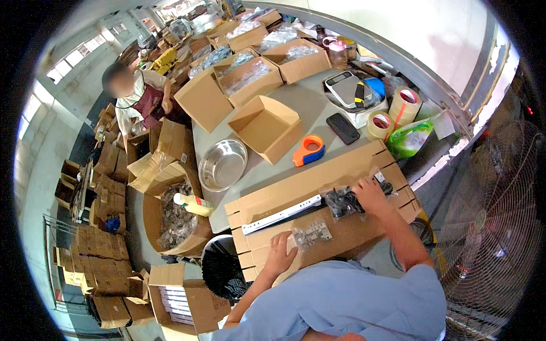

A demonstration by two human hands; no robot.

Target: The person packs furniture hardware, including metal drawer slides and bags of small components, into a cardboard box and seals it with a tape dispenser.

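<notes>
A flat, slotted cardboard sheet (pixel 284 196) lies on the table before me. My left hand (pixel 280 253) rests near its front edge with fingers apart, just left of a see-through bag of small metal brackets (pixel 311 234). Across the sheet stretches a white metal rail with holes (pixel 281 214), a dark strip alongside it. At the rail's right end sits a see-through plastic bag of black parts (pixel 341 203). My right hand (pixel 369 195) bends its fingers over the right side of this bag; the fingertips are partly hidden. Further plastic with a small white piece (pixel 379 177) shows beyond them.
An orange-and-blue tape dispenser (pixel 310 150), a phone (pixel 343 129), an open cardboard box (pixel 266 128) and a steel bowl (pixel 223 165) lie beyond the sheet. Tape rolls (pixel 405 107) stand at right. A fan (pixel 489 227) is close on my right. Another person (pixel 145 94) stands far left.
</notes>
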